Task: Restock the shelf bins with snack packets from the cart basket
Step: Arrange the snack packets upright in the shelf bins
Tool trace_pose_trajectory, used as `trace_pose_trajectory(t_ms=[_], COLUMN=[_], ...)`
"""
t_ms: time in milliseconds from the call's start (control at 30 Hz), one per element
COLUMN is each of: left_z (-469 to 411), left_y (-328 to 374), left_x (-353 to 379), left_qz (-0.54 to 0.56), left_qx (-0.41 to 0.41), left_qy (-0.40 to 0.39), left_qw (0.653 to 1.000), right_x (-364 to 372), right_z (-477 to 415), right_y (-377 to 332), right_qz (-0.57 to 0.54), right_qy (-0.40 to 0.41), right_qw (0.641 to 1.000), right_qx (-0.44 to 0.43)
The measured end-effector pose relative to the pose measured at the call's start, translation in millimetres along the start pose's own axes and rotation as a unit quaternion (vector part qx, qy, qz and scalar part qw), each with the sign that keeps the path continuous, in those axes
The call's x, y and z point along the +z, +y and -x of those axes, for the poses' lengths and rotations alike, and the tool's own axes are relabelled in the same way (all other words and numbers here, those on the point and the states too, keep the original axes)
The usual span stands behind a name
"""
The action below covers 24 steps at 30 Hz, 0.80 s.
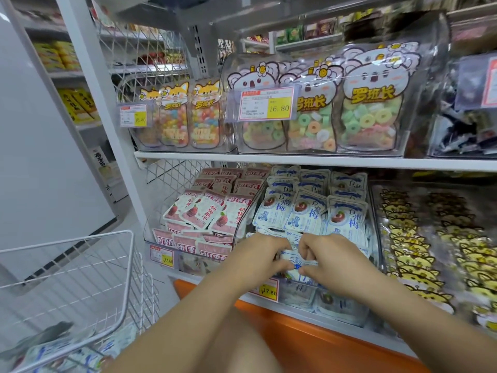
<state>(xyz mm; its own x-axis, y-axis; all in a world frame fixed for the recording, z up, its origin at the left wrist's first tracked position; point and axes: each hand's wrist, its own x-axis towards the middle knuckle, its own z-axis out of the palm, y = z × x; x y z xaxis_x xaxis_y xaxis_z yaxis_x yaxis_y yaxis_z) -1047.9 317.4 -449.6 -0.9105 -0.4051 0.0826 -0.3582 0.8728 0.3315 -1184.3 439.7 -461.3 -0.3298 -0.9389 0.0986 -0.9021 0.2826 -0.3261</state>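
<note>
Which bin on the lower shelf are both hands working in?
The middle bin, holding blue-and-white packets. The left hand and right hand pinch one packet at its front; the red-packet bin and yellow-packet bin beside it are untouched.

The wire cart basket (80,265) sat at the lower left of the frame, with snack packets (70,351) lying in its bottom. To its right, the lower shelf (269,305) carried bayberry packets (204,211) at left, plum packets (309,211) in the centre bin (336,305) and cat-face packets (411,238) at right. The left hand (258,254) and right hand (330,254) met at that bin's front, one plum packet (294,261) between them. On the upper shelf (295,160) above, jelly-bean bags (185,117) stood left of ring-candy bags (363,109).
</note>
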Motion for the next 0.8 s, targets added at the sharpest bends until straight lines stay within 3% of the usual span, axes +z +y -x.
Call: trace_pose_trajectory(t_ms=[233, 500, 633, 800], left_z=[-2, -5, -6, 11], left_y=[0, -3, -6, -21], left_x=[0, 14, 13, -1], left_qz=[-0.168, -0.232, -0.207, -0.040], left_qx=[0.032, 0.044, 0.030, -0.002], left_qy=[0.037, -0.005, -0.004, 0.054], left_qw=[0.985, 0.972, 0.978, 0.998], right_x=[8, 25, 23, -2], right_z=[-4, -11, -9, -6], right_y=[-3, -2, 0, -11], right_qz=[0.031, 0.060, 0.054, 0.040], right_qy=[0.032, -0.007, -0.015, 0.028], right_qw=[0.999, 0.998, 0.998, 0.999], right_qx=[-0.010, 0.021, 0.027, -0.002])
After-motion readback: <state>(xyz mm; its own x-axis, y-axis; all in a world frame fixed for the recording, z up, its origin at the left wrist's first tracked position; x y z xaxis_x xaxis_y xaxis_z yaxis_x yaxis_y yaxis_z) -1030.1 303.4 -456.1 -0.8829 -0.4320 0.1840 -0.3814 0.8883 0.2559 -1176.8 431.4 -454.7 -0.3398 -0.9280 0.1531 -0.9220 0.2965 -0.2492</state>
